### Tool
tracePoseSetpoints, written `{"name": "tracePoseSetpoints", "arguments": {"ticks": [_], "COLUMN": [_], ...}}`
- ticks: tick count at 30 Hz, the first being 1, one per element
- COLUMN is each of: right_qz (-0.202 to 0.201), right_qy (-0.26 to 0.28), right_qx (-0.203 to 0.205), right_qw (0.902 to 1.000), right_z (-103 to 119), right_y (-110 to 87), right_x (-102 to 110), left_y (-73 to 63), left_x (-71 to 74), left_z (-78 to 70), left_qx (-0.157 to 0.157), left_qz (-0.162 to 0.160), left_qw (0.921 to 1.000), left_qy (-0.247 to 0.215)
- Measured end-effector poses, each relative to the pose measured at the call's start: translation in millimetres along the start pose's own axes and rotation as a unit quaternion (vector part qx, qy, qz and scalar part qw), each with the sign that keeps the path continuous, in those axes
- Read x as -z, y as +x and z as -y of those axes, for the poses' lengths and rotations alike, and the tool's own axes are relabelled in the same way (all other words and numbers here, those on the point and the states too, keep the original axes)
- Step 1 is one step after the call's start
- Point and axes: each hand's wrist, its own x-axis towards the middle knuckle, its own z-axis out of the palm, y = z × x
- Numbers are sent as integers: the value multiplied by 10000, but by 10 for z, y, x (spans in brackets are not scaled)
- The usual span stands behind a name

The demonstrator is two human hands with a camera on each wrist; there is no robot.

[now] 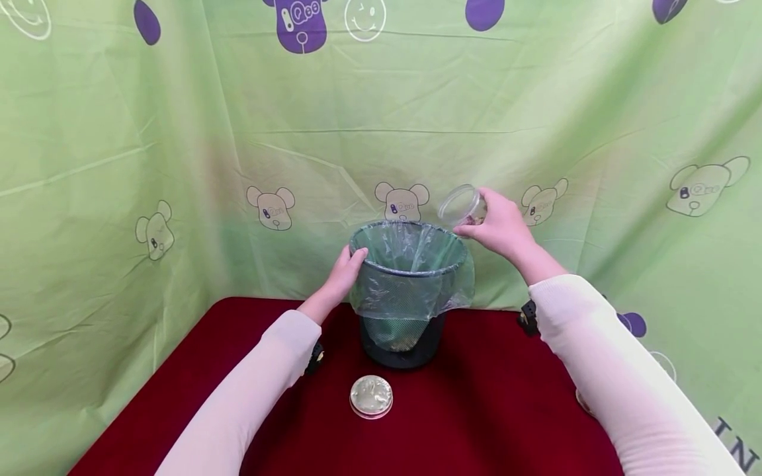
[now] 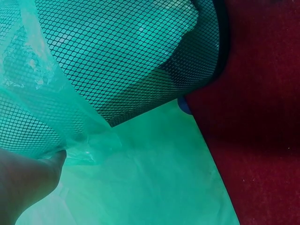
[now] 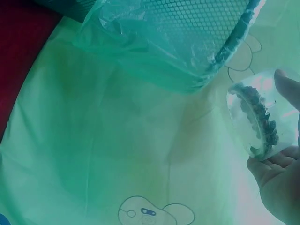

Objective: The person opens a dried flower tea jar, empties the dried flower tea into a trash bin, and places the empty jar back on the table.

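A black mesh wastebasket (image 1: 401, 344) stands upright on the table, lined with a translucent green plastic bag (image 1: 411, 291) folded over its rim. My left hand (image 1: 344, 272) grips the left side of the rim, thumb on the bag near the top edge; its other fingers are hidden behind the basket. Up at the basket's right, my right hand (image 1: 503, 225) holds a clear plastic jar (image 3: 262, 117), tilted with its open mouth toward the basket. Small dark dried pieces (image 3: 260, 115) lie along the jar's lower side. A round silver lid (image 1: 372, 395) rests on the table in front of the basket.
The dark red cloth (image 1: 476, 403) covers the table, with a green printed curtain (image 1: 333, 119) hanging behind and at both sides. Black wrist devices (image 1: 527, 318) sit below the sleeves. A small object (image 1: 585, 403) shows partly behind the right sleeve.
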Motion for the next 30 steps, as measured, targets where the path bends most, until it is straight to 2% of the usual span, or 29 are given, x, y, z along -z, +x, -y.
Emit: {"name": "tracePoseSetpoints", "arguments": {"ticks": [12,18,30], "right_qz": [249,356,484], "right_qy": [-595,-1055,-1754], "right_qx": [538,976,1417], "right_qw": [9965,9890,9730], "right_z": [82,86,51], "right_y": [25,19,-6], "right_x": [-126,-176,-195], "left_y": [-11,-12,1], "left_x": [-12,-2,-5], "left_z": [-12,1,18], "left_qx": [-77,-93,-178], "left_qz": [42,49,57], "left_qw": [9999,9999,9998], "left_qy": [-61,-93,-108]}}
